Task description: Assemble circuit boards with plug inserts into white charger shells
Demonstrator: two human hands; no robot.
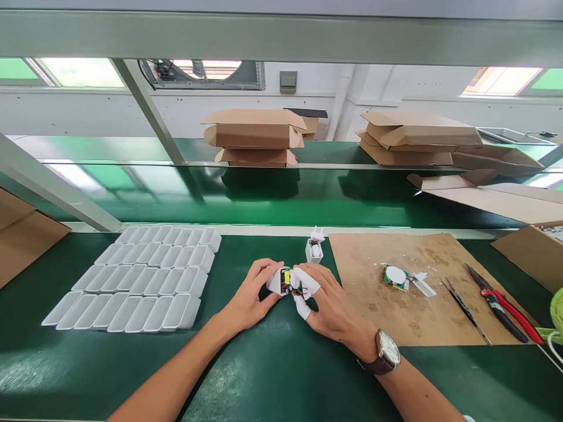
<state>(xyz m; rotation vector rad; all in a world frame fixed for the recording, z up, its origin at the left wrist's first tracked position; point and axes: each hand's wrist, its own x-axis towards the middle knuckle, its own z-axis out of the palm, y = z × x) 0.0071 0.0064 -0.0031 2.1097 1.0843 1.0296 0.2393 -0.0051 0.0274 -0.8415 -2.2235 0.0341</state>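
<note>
Wristwatch point(389, 351): on the right wrist, nearest item in my view.
Right hand point(332, 302): thumb and finger wear white covers point(309, 280); I read them as closed on the circuit board point(294, 282).
Left hand point(254, 296): gripping the white casing point(275, 282).
Board position: between both hands, above the worktop point(264, 375), at the casing's mouth; insertion depth I cannot tell.
Cardboard sheet point(356, 299): right side; carries a second board point(395, 276), tweezers point(466, 310) and red-handled pliers point(501, 302).
White trays point(139, 278): left, four rows.
Second casing point(314, 251): upright, just beyond the right hand, pronged piece on top.
Cardboard boxes point(255, 136): stacked on the far green shelf point(329, 152).
</note>
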